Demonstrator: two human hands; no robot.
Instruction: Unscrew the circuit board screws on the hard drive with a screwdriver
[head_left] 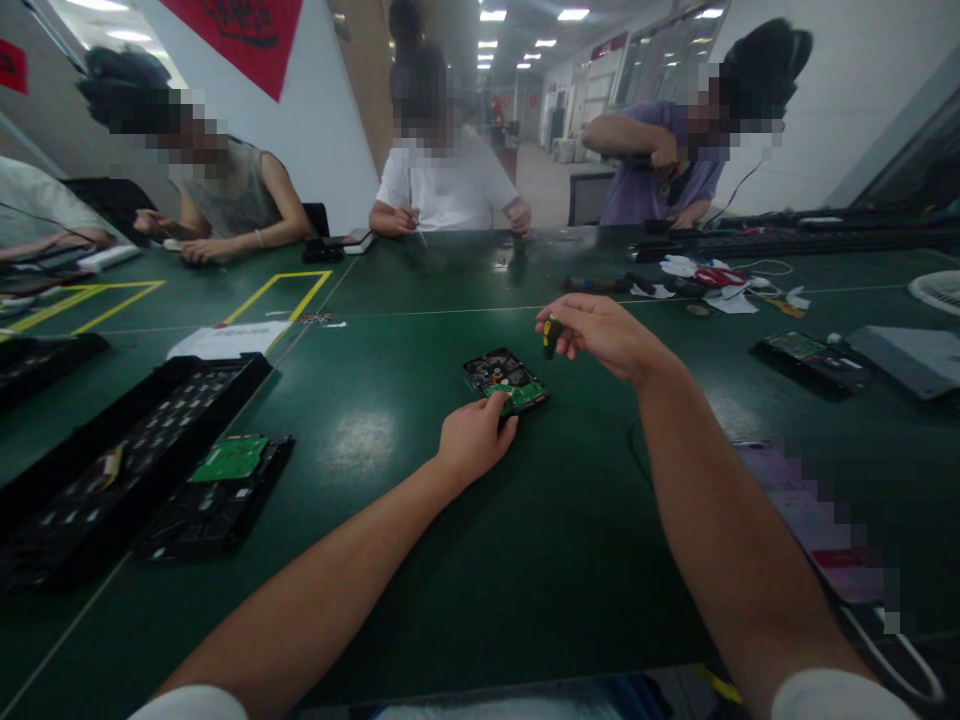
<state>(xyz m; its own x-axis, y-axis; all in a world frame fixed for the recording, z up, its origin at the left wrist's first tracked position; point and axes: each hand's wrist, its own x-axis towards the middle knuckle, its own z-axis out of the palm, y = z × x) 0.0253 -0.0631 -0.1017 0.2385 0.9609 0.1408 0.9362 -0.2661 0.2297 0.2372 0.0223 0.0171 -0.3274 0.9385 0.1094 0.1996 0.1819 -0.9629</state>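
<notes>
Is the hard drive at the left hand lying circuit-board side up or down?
Board side up: the green circuit board shows on the upward face of the hard drive, by the left hand.

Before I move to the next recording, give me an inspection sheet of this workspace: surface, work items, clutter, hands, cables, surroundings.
Surface: green tabletop, glossy, crossed by pale lines.
Work items: hard drive lying flat, green board showing; yellow-and-dark tool handle held above the table, tip not discernible.
Clutter: black tray and second drive at left; white scraps at right.
Hands: left hand touches the hard drive, grip unclear; right hand holds the tool handle.
Cables: dark cable near the right forearm; white cable-like loop, lower right.
Surroundings: people across the table; red hanging behind.
</notes>
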